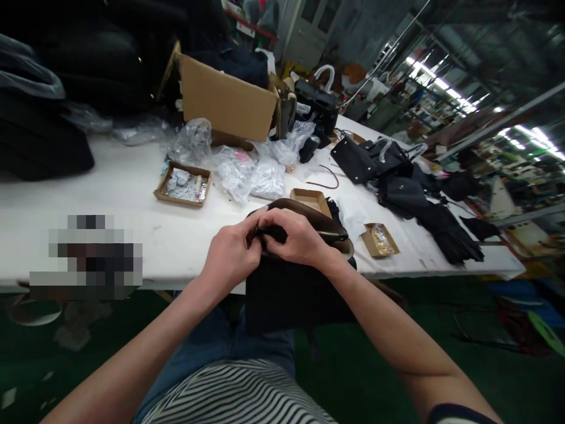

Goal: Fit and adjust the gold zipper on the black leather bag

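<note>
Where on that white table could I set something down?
Bare white tabletop shows between the left hand and the tray of scraps, and between that tray and the black bag at far left. A gap lies right of the box of gold-coloured pieces. Clear plastic bags crowd the far middle; more black bags crowd the right.

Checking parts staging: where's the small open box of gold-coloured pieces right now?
In the head view, the box sits right of centre on the white table, near its front edge, just right of the dark bag being handled.
</note>
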Demonstrator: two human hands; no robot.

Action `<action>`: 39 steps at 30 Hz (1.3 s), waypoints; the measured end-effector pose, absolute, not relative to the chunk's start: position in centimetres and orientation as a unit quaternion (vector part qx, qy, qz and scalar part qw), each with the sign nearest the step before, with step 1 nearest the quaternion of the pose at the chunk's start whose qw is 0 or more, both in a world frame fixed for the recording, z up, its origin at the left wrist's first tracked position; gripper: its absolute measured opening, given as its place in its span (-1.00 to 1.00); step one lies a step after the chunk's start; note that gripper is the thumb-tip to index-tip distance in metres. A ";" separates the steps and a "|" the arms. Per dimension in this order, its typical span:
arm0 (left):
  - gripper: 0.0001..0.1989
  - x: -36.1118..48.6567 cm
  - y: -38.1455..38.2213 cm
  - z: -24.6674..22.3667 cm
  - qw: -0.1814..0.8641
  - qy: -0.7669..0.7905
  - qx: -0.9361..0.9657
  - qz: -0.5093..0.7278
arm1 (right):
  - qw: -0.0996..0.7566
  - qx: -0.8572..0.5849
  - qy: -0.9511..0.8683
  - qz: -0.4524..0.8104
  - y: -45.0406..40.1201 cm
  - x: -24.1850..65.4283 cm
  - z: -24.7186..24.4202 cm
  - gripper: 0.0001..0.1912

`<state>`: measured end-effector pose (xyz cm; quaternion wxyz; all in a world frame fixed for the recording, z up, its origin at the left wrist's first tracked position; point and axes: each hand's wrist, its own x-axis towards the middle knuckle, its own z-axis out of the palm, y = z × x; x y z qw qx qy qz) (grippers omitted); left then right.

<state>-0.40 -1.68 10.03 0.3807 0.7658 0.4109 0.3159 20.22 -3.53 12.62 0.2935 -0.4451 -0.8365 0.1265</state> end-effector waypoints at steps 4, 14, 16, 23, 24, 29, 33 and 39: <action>-0.46 -0.7 -1.5 10.5 0.351 0.418 0.786 0.292 | 0.325 -0.458 -0.815 0.144 -4.0 19.9 12.5 -0.73; -0.79 -1.2 -0.1 10.7 0.392 0.412 0.784 0.251 | 0.355 -0.516 -0.759 0.179 -5.0 19.3 12.2 -0.69; -0.79 -1.2 0.1 10.3 0.424 0.394 0.775 0.252 | 0.346 -0.524 -0.758 0.175 -4.8 19.3 12.3 -0.70; -0.77 -1.0 0.6 9.4 0.453 0.375 0.756 0.286 | 0.304 -0.507 -0.778 0.211 -4.6 20.8 13.6 -0.80; -0.76 -0.9 0.6 9.3 0.459 0.373 0.753 0.289 | 0.286 -0.504 -0.789 0.205 -4.7 21.2 13.7 -0.77; -0.75 -0.4 1.3 9.2 0.465 0.358 0.751 0.301 | 0.270 -0.494 -0.812 0.155 -5.4 22.7 13.0 -0.61; -0.73 -0.5 1.9 8.8 0.474 0.329 0.763 0.292 | 0.313 -0.473 -0.811 0.144 -5.3 22.6 12.1 -0.68; -0.69 -0.8 2.2 8.9 0.452 0.308 0.797 0.257 | 0.293 -0.440 -0.815 0.236 -4.6 22.8 12.9 -0.68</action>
